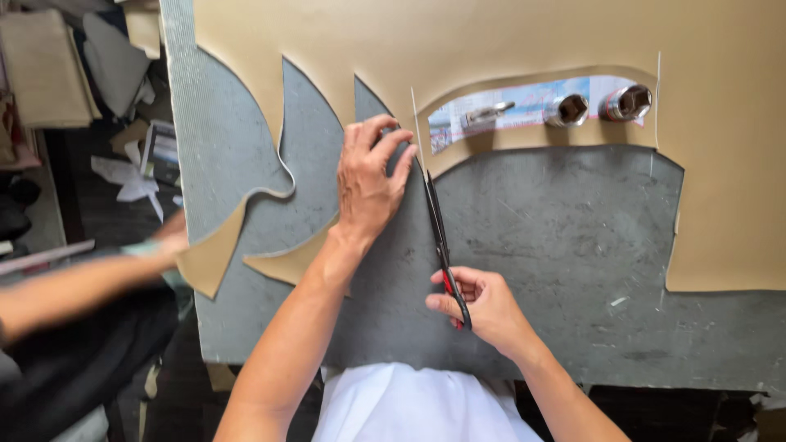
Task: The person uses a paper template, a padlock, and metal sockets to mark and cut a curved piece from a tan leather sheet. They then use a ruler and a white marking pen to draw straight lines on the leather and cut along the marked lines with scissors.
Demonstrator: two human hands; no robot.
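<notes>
My right hand (483, 304) grips the red and black handles of a pair of scissors (438, 229), whose long dark blades point away from me towards a cut edge of tan sheet material (508, 37). My left hand (370, 176) lies flat with fingers spread on the grey table (557, 237), pressing a narrow point of the tan sheet just left of the blades. The sheet has several curved shapes cut out of it.
Two shiny metal cups (566, 109) (626, 102) and a metal clip (487, 115) rest on a printed paper strip (524, 105) on the sheet. Another person's arm (82, 286) reaches in from the left near a tan offcut (211, 255). Cluttered floor lies at far left.
</notes>
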